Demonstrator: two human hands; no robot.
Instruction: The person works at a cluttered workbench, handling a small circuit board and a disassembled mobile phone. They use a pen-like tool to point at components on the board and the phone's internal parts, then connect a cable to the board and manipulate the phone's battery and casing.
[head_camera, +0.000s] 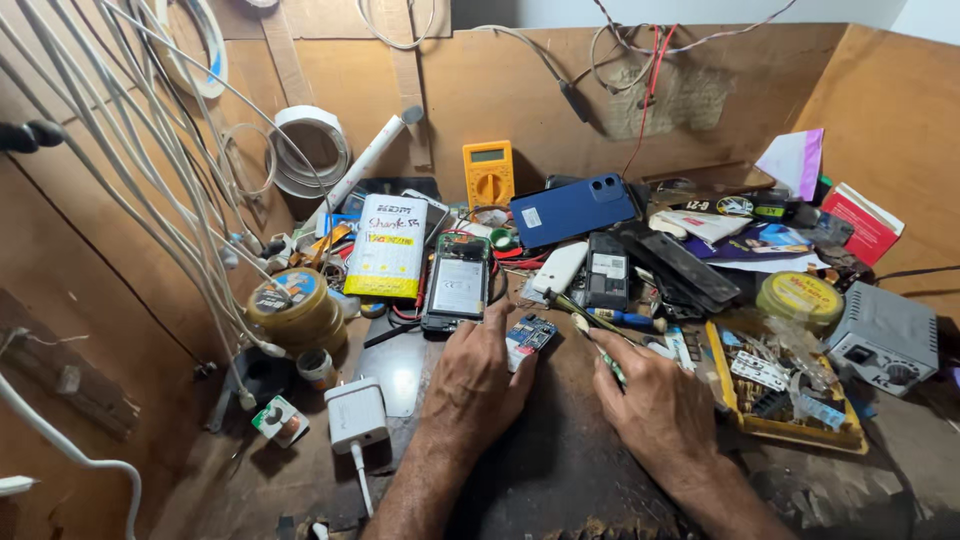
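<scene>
My left hand (478, 378) lies flat on the dark work mat (560, 460), its fingers resting on a small blue circuit board (530, 335). Just beyond its fingertips lies an opened phone (457, 282) with its insides showing. My right hand (655, 405) is closed around a thin green-handled tool (598, 352), whose tip points towards the circuit board. A blue-handled screwdriver (625, 319) lies just past the right hand.
A yellow multimeter (488, 173), a blue phone back (573, 209), a white charger (356, 412), round tins (292, 302), a yellow parts tray (780, 395) and a grey power unit (885, 338) crowd the bench. White cables (150, 180) hang along the left wall.
</scene>
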